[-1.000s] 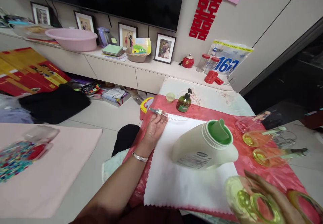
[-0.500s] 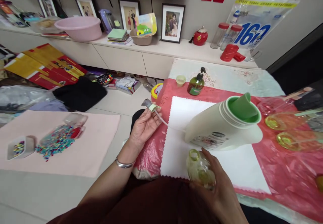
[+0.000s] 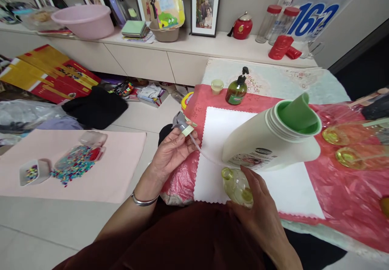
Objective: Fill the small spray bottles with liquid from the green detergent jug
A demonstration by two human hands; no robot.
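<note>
Between the fingers of my left hand (image 3: 173, 150) is a grey spray nozzle (image 3: 181, 123) with a pale green collar. Its thin clear tube slants down to the right, over the white scalloped sheet (image 3: 209, 187). My right hand (image 3: 258, 205) wraps round a small yellowish clear bottle (image 3: 238, 187), tilted with its open mouth toward the upper left. Just beyond that bottle a large cream jug (image 3: 267, 140) leans, with a green spouted insert (image 3: 299, 114) in its wide mouth. The sheet lies beneath both.
Behind the sheet stand a green-brown pump bottle (image 3: 237, 89) and a small cup (image 3: 216, 86). Yellow-tinted clear bottles (image 3: 349, 156) lie at the right on red plastic (image 3: 358, 197). Left, a pink mat (image 3: 121, 160) bears scattered colourful beads (image 3: 73, 164).
My left hand has turned the spray nozzle slightly, and more of its grey head shows. The small bottle in my right hand tilts further toward the left. The view has dipped a little.
</note>
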